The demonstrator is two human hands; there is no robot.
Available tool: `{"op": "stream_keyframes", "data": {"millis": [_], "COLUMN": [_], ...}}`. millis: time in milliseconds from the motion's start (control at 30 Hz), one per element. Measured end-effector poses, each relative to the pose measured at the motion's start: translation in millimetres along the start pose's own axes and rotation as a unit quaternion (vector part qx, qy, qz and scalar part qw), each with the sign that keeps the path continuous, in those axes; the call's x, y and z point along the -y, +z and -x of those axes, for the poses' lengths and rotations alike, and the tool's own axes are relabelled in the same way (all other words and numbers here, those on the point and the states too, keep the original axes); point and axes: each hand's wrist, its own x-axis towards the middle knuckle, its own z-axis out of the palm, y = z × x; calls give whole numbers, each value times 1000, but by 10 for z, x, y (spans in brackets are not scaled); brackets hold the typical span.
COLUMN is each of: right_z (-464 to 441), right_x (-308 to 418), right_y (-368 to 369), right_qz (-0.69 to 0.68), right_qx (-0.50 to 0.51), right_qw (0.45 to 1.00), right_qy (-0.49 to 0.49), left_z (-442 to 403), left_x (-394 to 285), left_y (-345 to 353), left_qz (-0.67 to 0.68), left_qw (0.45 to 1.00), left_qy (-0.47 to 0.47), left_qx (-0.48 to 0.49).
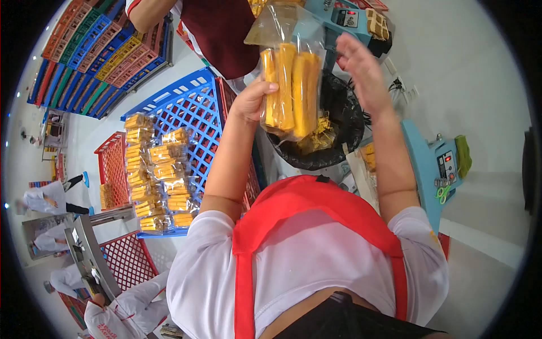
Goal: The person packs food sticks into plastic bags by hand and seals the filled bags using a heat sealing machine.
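My left hand [255,100] grips the side of a clear plastic bag of yellow stick-shaped snacks [292,93], thumb in front. The bag is upright, its loose top above the sticks. My right hand [362,70] is raised just right of the bag, apart from it, fingers stretched out and slightly blurred, with nothing in it. Behind and below the bag is a bin lined with black plastic [347,121], with yellow scraps and plastic [323,135] inside.
Filled bags [169,169] lie in rows on a blue crate [206,107] to the left. Teal machines [432,175] stand right and at the top; green scissors [443,194] are on one. A co-worker in a maroon apron [220,34] stands close ahead. Crates [96,45] are stacked at far left.
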Motion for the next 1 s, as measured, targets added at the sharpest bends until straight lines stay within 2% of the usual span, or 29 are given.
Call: {"op": "stream_keyframes", "data": {"millis": [33, 100, 133, 167, 200, 233, 300, 333, 367, 400, 433, 500, 567, 633, 700, 767, 800, 833, 900, 933, 1000], "right_z": [-95, -268, -338, -398, -410, -383, -364, -304, -227, -143, -62, 139, 307, 421, 423, 457, 479, 507, 546, 506, 530], "right_x": [172, 363, 451, 536, 585, 587, 581, 598, 609, 628, 636, 547, 420, 356, 310, 323, 290, 260, 238, 191, 212], "right_y": [-16, -89, -159, -253, -320, -357, -383, -375, -341, -273, -217, -72, 211, 342, 347, 313, 266, 265, 341, 432, 551], "right_qz": [86, 236, 239, 232, 219, 221, 147, 131, 134, 132, 128, 87, 98, 128, 109, -72, -144, -144, 54, 273, 319], "right_qx": [-4, -4, -8, 84, 174, 174, 267, 223, 226, 135, 41, 39, 114, 171, 216, 229, 195, 198, 39, 39, 27], "right_qw": [996, 967, 967, 968, 947, 947, 943, 958, 957, 978, 990, 995, 988, 977, 970, 971, 969, 968, 993, 958, 943], "right_qy": [-31, -93, -91, 34, 158, 158, 131, 124, 125, 90, 51, 29, -37, 3, -30, 9, 53, 54, 97, -79, -86], "left_z": [0, -36, -55, -66, -70, -67, -78, -74, -57, -46, -46, -83, -152, -208, -266, -240, -225, -207, -197, -194, -183], "left_x": [43, 169, 244, 293, 316, 358, 411, 401, 378, 342, 346, 455, 507, 522, 479, 443, 431, 425, 450, 465, 498], "left_y": [-39, -40, -26, -23, -28, -47, -61, -56, -53, -60, -183, -274, -254, -158, -31, -27, -19, -17, -59, -73, -54], "left_qz": [82, 109, 134, 159, 149, 150, 177, 177, 248, 317, 264, 363, 358, 350, 260, 283, 277, 272, 273, 274, 266], "left_qw": [994, 987, 979, 968, 968, 967, 968, 968, 961, 945, 964, 917, 923, 929, 943, 938, 939, 941, 940, 941, 944], "left_qy": [-65, -101, -132, -161, -164, -164, -174, -171, -103, -35, 29, 164, 140, 118, 199, 199, 200, 201, 202, 198, 190], "left_qx": [33, 59, 83, 107, 120, 122, 44, 46, 59, 70, 9, 20, 16, 14, -63, -31, -30, -29, -30, -30, -35]}}
